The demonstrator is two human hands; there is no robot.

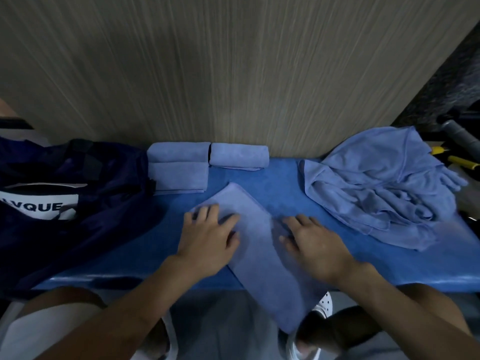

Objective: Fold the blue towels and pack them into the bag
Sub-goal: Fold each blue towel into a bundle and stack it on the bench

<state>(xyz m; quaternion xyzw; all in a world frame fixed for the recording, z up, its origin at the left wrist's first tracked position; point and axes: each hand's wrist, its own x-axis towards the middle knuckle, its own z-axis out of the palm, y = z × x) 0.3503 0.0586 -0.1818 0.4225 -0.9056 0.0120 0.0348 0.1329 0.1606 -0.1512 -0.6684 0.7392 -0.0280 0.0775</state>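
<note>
Our left hand [207, 235] and right hand [315, 244] lie flat, fingers spread, on the towel strip [250, 214] set diagonally on the table [130, 242], near end overhanging the edge; we'd press out creases, square the edges, then fold that overhang up first.

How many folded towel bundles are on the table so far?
2: the left bundle beside the bag, the right bundle next to it, both by the wall. Others may be hidden inside the bag.
</note>
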